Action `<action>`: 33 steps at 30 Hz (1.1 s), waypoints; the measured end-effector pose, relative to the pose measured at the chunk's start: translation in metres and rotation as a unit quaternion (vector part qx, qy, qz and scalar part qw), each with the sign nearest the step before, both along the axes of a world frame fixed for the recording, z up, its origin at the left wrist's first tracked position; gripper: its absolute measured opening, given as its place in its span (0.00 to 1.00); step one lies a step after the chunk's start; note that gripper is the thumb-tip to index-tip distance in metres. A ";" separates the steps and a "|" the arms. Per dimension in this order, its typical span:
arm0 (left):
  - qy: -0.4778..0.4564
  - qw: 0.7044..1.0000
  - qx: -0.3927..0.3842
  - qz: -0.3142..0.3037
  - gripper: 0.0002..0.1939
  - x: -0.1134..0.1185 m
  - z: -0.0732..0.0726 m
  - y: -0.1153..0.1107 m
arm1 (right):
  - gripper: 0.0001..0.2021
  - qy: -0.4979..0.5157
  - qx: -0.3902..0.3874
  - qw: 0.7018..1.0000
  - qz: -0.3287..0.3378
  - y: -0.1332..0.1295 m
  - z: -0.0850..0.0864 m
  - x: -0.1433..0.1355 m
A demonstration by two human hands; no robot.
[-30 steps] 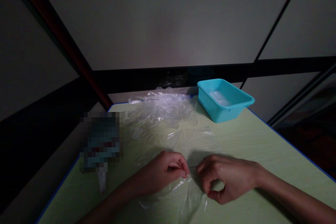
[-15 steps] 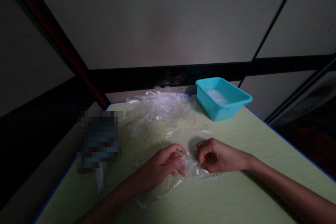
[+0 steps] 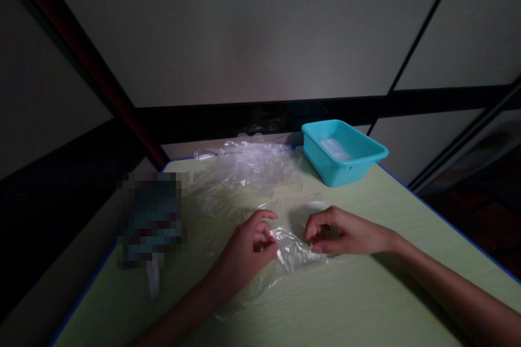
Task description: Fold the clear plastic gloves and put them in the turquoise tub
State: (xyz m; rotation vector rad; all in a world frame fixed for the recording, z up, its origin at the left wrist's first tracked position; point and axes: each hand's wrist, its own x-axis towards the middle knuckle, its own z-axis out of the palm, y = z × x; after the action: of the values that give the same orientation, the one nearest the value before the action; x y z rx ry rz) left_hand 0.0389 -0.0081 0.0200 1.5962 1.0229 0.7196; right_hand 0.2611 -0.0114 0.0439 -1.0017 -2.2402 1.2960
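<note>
A crinkled piece of thin clear plastic film is stretched between my two hands, just above the table. My left hand pinches its left side between thumb and fingers, with the index finger lifted and curved. On the other side, my right hand has its thumb and fingertips closed on the right edge of the film. Part of the film trails down and left under my left hand. Whether it is a bag, a glove or a plain sheet is unclear.
Behind my hands lies a loose heap of similar clear plastic. A turquoise plastic basket with something pale and flat inside stands at the back right. A pixelated item is at the left. The pale green table has blue edges and meets wall panels.
My left fingers have closed on the film, bunching and raising it. My right hand has turned and opened out slightly from a fist-like curl into a pinch.
</note>
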 end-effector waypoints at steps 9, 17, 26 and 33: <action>0.094 0.991 0.091 0.011 0.17 -0.003 -0.003 0.002 | 0.05 -0.014 0.077 0.995 -0.056 0.001 0.006 0.009; 0.148 0.983 0.111 0.008 0.18 -0.005 -0.004 0.002 | 0.06 -0.081 0.072 0.994 0.003 0.005 -0.003 0.013; 0.183 0.976 0.112 0.014 0.19 -0.005 0.002 -0.001 | 0.03 -0.111 0.128 0.986 -0.009 0.008 -0.005 0.011; 0.212 0.966 0.148 0.014 0.20 -0.005 0.006 -0.002 | 0.05 -0.048 0.095 0.993 -0.055 0.005 0.000 0.011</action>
State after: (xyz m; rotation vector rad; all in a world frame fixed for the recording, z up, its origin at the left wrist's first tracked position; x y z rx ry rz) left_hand 0.0337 -0.0101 0.0257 2.0573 1.2908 0.5782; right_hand 0.2721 -0.0067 0.0438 -1.1192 -2.2913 0.9867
